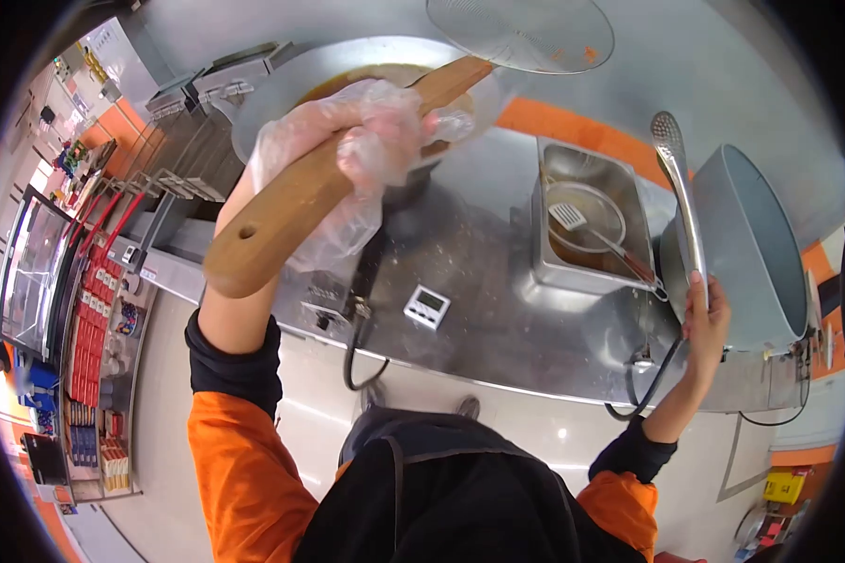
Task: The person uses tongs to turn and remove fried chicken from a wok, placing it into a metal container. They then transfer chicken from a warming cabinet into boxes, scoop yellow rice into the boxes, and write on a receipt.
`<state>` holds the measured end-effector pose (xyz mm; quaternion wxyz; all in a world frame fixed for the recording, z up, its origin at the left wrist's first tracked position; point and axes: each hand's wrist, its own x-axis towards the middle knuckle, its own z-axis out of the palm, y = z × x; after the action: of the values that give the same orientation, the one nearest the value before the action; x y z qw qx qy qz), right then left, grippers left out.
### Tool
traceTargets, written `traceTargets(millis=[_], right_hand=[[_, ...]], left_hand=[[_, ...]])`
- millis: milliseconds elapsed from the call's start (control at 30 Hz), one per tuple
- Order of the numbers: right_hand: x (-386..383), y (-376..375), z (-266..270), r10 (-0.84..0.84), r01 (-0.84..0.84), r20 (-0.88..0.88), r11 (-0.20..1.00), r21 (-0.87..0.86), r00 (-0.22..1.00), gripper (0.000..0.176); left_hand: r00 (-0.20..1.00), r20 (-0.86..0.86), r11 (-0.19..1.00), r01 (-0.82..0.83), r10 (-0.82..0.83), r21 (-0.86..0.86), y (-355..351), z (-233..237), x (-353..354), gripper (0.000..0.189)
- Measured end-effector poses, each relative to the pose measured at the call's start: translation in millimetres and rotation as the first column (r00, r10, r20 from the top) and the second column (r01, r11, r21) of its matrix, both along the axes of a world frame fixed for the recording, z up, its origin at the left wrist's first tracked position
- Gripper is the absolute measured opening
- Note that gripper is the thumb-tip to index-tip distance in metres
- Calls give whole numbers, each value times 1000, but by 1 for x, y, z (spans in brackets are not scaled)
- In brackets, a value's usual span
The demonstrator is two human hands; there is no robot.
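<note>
My plastic-gloved left fingers (371, 155) wrap tightly round the brown wooden handle (296, 205) of a round steel-mesh skimmer (455, 79), its long axis running from 8 to 2 o'clock, mesh head (526, 33) at 2. My right fingers (716, 298) (bare, farther off) clasp a perforated silver metal utensil (688, 211) pointing near 12.

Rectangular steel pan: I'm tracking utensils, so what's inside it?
A round strainer and a slotted spatula show inside, with something brown below. They partly cover it; what lies directly beneath them can't be seen clearly.

Left fingers (377, 152) clenched, right fingers (718, 296) curled
</note>
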<state>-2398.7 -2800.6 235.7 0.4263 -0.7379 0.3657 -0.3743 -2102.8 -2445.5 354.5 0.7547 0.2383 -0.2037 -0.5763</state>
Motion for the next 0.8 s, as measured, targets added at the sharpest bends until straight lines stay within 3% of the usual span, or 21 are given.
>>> traceTargets(millis=[100,200,267,333,400,467,600,733,767,800], right_hand=[[30,50,62,39,-66,-136,977,-204,990,36],[78,98,96,50,-161,-176,700,-696,983,35],[121,150,124,-32,-208,-304,663,-720,952,37],[162,180,140,-94,-315,-444,575,-755,891,39],[207,201,140,-77,-434,-558,543,-719,827,41],[251,198,122,-31,-556,-610,377,-740,791,44],[321,232,107,-198,-663,-760,388,-641,619,50],[383,227,84,-235,-750,-833,361,-553,501,48],[396,223,79,-233,-770,-848,355,-531,477,48],[408,220,75,-230,-786,-860,349,-510,456,48]], left_hand=[[988,-140,993,57,-71,-100,50,10,33,35],[946,-280,976,115,-164,-184,107,17,73,45],[974,-191,981,91,-124,-173,145,21,100,47],[996,-85,991,-46,35,-124,181,24,109,47],[986,-161,998,-44,35,-55,203,24,127,38],[974,-222,999,-51,52,12,221,22,144,25],[988,-87,990,-121,127,70,245,7,172,28],[969,35,967,-247,246,59,255,-5,178,31],[948,118,943,-310,296,125,254,-7,179,23],[954,60,944,-300,295,137,256,-7,179,23]])
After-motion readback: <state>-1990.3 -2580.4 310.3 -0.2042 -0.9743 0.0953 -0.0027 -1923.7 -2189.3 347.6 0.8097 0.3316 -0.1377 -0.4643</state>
